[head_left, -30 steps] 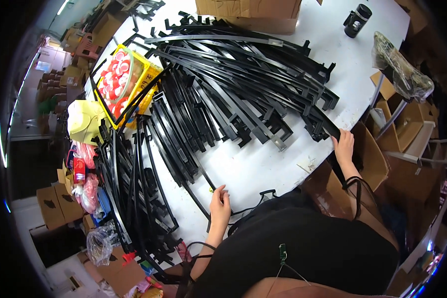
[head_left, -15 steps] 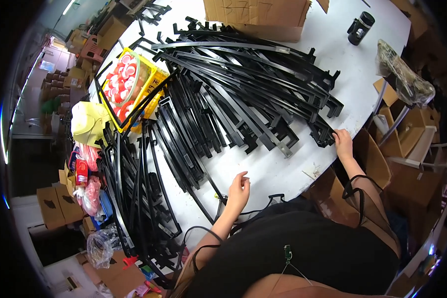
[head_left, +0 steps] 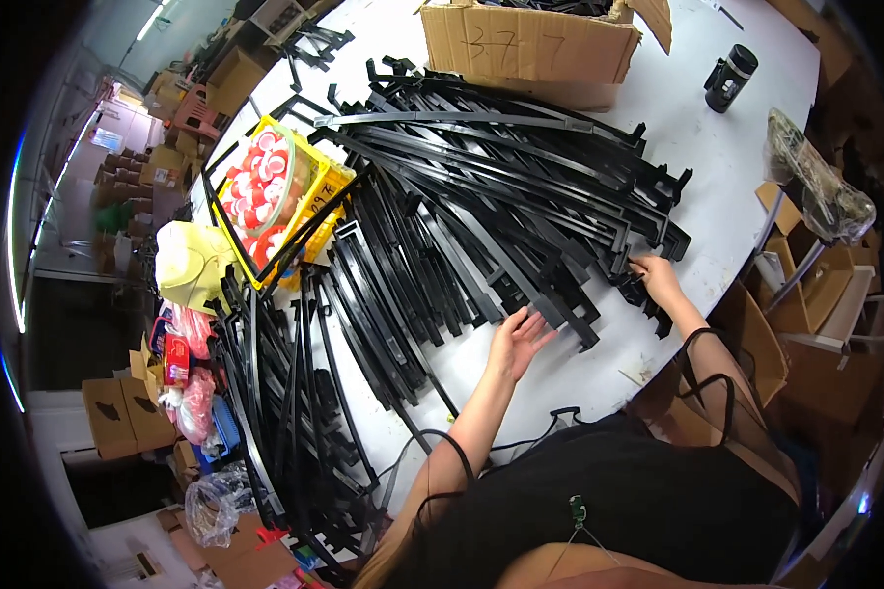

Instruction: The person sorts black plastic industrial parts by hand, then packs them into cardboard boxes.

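Note:
Long black plastic strips with hooked ends [head_left: 491, 162] lie fanned out in a large pile on the white table [head_left: 599, 378]. My right hand [head_left: 658, 280] is at the pile's right end, its thumb and fingers closed on the bracket-like end of a black strip; which strip it belongs to is partly hidden among the others. Palm turned up, my left hand [head_left: 521, 346] is open with fingers spread. Its fingertips are beside the near end of another strip, and I cannot tell whether they touch it.
A yellow crate [head_left: 304, 211] with red-and-white round parts stands left of the pile. Behind it are a cardboard box [head_left: 530, 49] and a black bottle [head_left: 730, 79]. More black strips [head_left: 265, 393] lie at the left. A plastic-wrapped chair part [head_left: 815, 187] and cartons are off the right edge.
My left hand has moved forward and right, from near the table edge to the strip ends, and its fingers have spread. My right hand has shifted slightly left. The whole view has shifted.

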The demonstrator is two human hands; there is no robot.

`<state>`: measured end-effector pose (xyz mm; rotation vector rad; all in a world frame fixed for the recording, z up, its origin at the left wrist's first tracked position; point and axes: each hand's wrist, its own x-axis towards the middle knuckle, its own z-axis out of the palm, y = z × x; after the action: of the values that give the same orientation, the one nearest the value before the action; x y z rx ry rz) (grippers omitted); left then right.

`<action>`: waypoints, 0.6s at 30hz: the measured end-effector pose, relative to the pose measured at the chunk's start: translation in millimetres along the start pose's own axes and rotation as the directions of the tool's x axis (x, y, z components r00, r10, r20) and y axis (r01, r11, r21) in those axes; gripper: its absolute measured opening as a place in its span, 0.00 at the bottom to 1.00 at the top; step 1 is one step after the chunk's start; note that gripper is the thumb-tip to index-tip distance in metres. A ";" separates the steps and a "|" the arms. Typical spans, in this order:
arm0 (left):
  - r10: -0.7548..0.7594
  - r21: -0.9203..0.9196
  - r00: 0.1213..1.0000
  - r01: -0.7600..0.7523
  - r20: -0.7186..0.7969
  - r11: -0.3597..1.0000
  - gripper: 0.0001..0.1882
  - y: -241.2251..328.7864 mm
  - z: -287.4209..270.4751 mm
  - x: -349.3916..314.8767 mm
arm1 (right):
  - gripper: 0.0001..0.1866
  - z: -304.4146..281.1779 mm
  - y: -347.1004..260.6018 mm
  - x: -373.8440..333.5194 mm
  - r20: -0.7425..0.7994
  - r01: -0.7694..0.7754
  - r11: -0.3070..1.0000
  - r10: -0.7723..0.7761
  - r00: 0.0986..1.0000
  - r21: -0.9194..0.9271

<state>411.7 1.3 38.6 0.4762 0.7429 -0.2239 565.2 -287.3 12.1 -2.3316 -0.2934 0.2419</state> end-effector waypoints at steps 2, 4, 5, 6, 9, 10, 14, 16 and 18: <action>-0.035 -0.089 0.999 0.036 0.012 0.995 0.18 7.9 9.3 -1.9 | 0.11 2.6 7.2 2.1 0.013 -0.035 0.999 0.036 0.999 -0.023; -0.014 -0.139 1.000 0.017 0.020 0.990 0.20 13.7 13.7 -5.0 | 0.11 5.5 9.7 11.8 0.042 -0.045 0.997 0.048 0.998 -0.061; 0.023 -0.151 1.000 -0.021 0.012 0.988 0.19 18.4 15.1 -0.4 | 0.12 7.4 8.3 17.1 0.070 -0.053 0.994 0.060 0.996 -0.093; 0.077 -0.150 0.997 -0.076 -0.001 0.986 0.17 25.3 17.4 5.7 | 0.12 13.4 8.5 27.5 0.076 -0.056 0.994 0.064 0.995 -0.097; 0.126 -0.219 0.991 -0.116 0.034 0.969 0.19 51.5 31.0 22.5 | 0.12 33.8 7.7 51.0 -0.002 0.017 0.999 -0.017 1.000 -0.028; 0.148 -0.227 0.987 -0.131 0.059 0.965 0.20 59.1 29.1 29.3 | 0.12 39.9 0.2 55.9 -0.049 0.039 0.999 -0.039 0.998 -0.009; 0.214 -0.198 0.972 -0.192 0.098 0.961 0.29 96.5 44.4 45.5 | 0.11 51.6 -30.7 69.4 -0.056 -0.027 0.996 0.032 0.998 0.082; 0.220 -0.137 0.968 -0.204 0.120 0.969 0.29 102.3 53.9 44.4 | 0.12 50.6 -33.2 66.6 -0.044 -0.072 0.992 0.077 0.996 0.107; 0.178 -0.092 0.983 -0.173 0.046 0.981 0.28 99.7 64.1 39.6 | 0.13 46.9 -20.5 62.4 -0.061 -0.056 0.995 0.061 0.996 0.080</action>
<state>514.1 55.5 85.3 0.4478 0.6507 -0.0388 609.8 -224.1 -11.1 -2.2673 -0.1820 0.2041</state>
